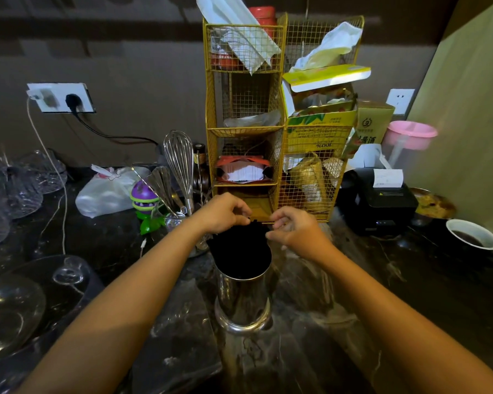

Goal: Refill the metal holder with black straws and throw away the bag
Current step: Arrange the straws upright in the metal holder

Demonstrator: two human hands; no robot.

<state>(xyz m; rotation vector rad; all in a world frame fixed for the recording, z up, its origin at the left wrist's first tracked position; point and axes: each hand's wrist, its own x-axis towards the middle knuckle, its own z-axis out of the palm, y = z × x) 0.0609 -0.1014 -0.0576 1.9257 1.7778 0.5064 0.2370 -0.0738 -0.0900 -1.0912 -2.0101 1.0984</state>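
A shiny metal holder (242, 302) stands upright on the dark marble counter, in the middle of the head view. A thick bundle of black straws (239, 248) sticks out of its top. My left hand (225, 213) pinches something at the upper left of the bundle, and my right hand (293, 230) pinches at the upper right. Whatever thin wrap or bag lies between my fingers is too dark to make out. Both hands hover just above the holder's mouth.
A yellow wire rack (271, 118) full of packets stands right behind the holder. A whisk and utensil cup (180, 172) and a white plastic bag (108, 191) lie to the left, with glassware (17, 189) farther left. A black receipt printer (379, 197) and a paper cup (473, 234) sit right.
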